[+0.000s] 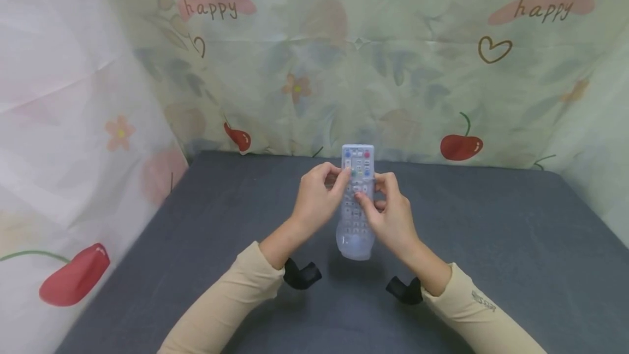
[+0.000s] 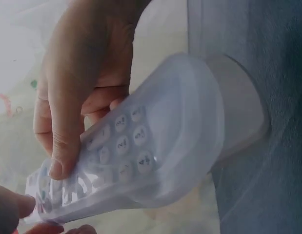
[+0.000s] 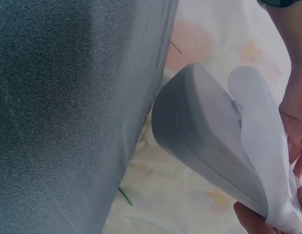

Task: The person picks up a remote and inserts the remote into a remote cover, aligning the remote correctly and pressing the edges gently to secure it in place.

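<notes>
Above the dark table, a pale remote control (image 3: 204, 131) is held upright, its button side facing me. A translucent silicone cover (image 1: 355, 246) lies over its front; at the lower end the cover (image 2: 190, 112) stands away from the remote's body (image 2: 238, 97). My left hand (image 1: 316, 195) pinches the upper left edge, thumb on the front. Slightly lower, my right hand (image 1: 393, 214) pinches the right side, its thumb (image 2: 65, 151) pressing on the front over the buttons. The fingers behind the remote are partly hidden.
A dark grey cloth-like table top (image 1: 221, 223) spreads beneath both hands. Patterned curtains (image 1: 314, 59) with cherries, flowers and lettering hang behind and at the sides. Black curved pieces (image 1: 303, 276) sit at both wrists by the beige sleeves (image 1: 231, 294).
</notes>
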The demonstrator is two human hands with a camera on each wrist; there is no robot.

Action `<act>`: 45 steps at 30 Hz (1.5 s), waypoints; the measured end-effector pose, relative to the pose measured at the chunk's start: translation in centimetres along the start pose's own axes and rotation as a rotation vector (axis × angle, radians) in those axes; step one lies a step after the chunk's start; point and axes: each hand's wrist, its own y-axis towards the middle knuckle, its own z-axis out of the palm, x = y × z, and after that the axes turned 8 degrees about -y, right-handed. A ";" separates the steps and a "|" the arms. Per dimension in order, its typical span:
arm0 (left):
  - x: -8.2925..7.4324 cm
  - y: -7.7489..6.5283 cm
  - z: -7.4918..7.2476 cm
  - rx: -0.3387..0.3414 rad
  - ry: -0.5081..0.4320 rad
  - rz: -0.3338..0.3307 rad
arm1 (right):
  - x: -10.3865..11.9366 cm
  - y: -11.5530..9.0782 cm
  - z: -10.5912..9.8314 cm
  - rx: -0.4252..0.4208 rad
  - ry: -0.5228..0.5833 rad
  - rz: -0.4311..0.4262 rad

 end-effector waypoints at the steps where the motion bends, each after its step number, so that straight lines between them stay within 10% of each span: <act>1: 0.1 0.1 0.0 0.006 -0.030 -0.019 | -0.1 0.0 0.0 0.002 0.001 -0.003; 11: 0.5 0.7 -0.4 0.014 -0.344 -0.280 | -0.2 -0.1 -0.2 0.053 0.041 -0.011; 27: 0.5 0.6 -0.5 -0.081 -0.363 -0.223 | -1.1 0.0 -0.8 0.226 -0.046 0.042; 38: 1.1 0.3 -0.9 0.028 -0.485 -0.266 | -2.2 0.1 -1.5 0.184 0.001 0.044; 45: 2.2 -0.2 -1.1 0.211 -0.386 -0.502 | -2.6 0.2 -1.6 0.106 0.128 -0.166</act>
